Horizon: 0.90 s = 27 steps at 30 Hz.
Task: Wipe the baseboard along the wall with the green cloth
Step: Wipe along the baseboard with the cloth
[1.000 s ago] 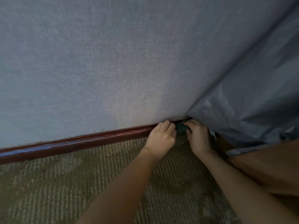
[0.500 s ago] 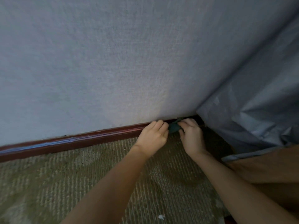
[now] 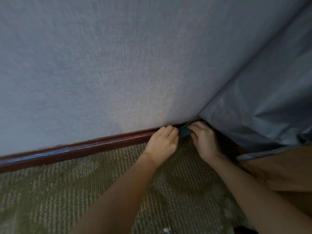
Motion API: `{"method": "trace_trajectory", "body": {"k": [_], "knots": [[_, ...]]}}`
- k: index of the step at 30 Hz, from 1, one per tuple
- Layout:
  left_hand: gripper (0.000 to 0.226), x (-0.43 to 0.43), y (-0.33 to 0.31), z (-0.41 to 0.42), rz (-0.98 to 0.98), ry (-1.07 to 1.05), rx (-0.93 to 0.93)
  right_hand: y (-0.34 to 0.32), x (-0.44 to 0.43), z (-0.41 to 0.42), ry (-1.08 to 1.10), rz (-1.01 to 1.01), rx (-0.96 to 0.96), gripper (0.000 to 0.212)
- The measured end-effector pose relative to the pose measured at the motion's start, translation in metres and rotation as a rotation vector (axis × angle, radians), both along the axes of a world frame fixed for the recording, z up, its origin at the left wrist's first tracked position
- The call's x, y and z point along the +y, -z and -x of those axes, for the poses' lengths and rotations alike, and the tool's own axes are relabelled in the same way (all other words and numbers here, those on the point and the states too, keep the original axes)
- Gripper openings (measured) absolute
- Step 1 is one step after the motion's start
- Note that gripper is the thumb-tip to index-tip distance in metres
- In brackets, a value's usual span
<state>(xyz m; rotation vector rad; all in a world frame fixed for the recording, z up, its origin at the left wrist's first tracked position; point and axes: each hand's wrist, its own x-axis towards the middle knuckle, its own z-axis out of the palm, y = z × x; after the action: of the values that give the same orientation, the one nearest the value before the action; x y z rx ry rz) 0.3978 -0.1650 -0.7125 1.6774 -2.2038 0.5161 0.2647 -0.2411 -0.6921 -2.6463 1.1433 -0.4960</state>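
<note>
Both left hand (image 3: 162, 142) and right hand (image 3: 204, 141) pinch the green cloth (image 3: 184, 132) in curled fingers; the baseboard (image 3: 84, 147) runs leftward beyond the left fingers.

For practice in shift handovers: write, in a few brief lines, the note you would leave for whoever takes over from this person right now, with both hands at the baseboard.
Hands: the left hand grips the left edge of the cloth with curled fingers. The right hand grips its right edge.
Things: the cloth is bunched between the hands, against the baseboard at its right end, where the grey sheet hangs down to the carpet.
Done: no wiped stretch can be told apart.
Left: probably the long run of baseboard to the left.
</note>
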Motion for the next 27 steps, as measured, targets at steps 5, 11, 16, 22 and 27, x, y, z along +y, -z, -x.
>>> {"method": "trace_trajectory", "body": {"k": [5, 11, 16, 22, 27], "knots": [[0.033, -0.013, -0.001, 0.015, -0.010, 0.009, 0.029, -0.001, -0.014, 0.011, 0.073, -0.011, 0.011, 0.030], [0.033, -0.014, -0.002, 0.012, -0.016, 0.038, 0.010, -0.004, -0.014, 0.009, 0.080, 0.026, 0.055, 0.026], [0.032, -0.004, -0.002, 0.002, -0.012, 0.041, -0.033, -0.003, -0.005, 0.002, 0.073, 0.007, 0.070, 0.024], [0.032, 0.024, -0.001, -0.028, 0.036, 0.034, -0.091, -0.001, 0.021, -0.027, 0.020, 0.006, 0.036, 0.020], [0.025, 0.039, 0.005, -0.044, 0.081, 0.035, -0.116, 0.001, 0.038, -0.040, -0.016, 0.032, 0.016, 0.019]]}}
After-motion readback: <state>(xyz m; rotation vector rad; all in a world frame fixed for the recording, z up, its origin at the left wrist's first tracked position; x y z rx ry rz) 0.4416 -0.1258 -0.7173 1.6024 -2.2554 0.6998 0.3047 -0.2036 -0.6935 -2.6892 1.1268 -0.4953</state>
